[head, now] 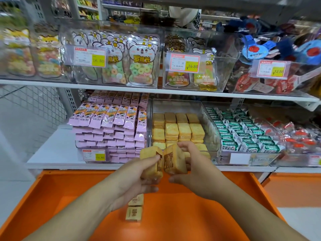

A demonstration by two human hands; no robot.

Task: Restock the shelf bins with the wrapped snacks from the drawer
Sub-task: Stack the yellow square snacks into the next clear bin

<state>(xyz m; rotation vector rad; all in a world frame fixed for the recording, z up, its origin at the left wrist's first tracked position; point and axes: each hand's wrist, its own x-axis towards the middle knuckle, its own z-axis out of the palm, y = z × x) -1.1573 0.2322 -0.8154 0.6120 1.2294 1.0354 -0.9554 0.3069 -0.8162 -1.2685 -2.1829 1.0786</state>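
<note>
My left hand point(133, 178) grips a stack of wrapped yellow cracker snacks point(150, 161) above the orange drawer point(173, 214). My right hand point(192, 173) grips a second stack of the same snacks point(174, 160), and the two stacks touch edge to edge. Both are held just in front of the clear shelf bin point(206, 115) half filled with rows of identical yellow crackers. Two more wrapped snacks point(134, 208) lie in the drawer below my left wrist.
Left of the cracker bin stands a bin of pink wrapped snacks point(111, 126); to its right are green-and-white packets point(243, 134) and red ones point(295, 136). The upper shelf point(156, 90) carries clear bins of candy bags with price tags.
</note>
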